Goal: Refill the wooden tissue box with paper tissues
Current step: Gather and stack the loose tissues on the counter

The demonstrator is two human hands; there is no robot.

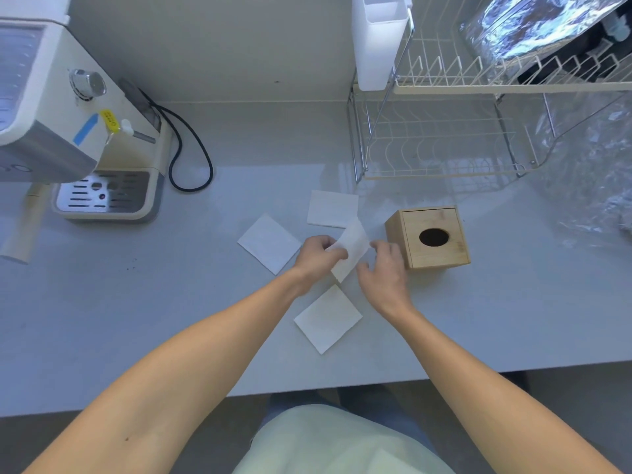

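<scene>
No word or number here can be read from where I stand. The only print is dark marking on a small yellow tag (110, 120) hanging by the steam wand of the cream coffee machine (51, 97), and it is too small and blurred to make out. Beside it, the strip of blue tape (85, 130) on the machine's side is plain.

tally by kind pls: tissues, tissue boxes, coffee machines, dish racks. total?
Paper tissues: 4 (3 flat on the counter at; 1 pinched in the left hand at)
Wooden tissue box: 1
Coffee machine: 1
Dish rack: 1
Total: 7
</scene>
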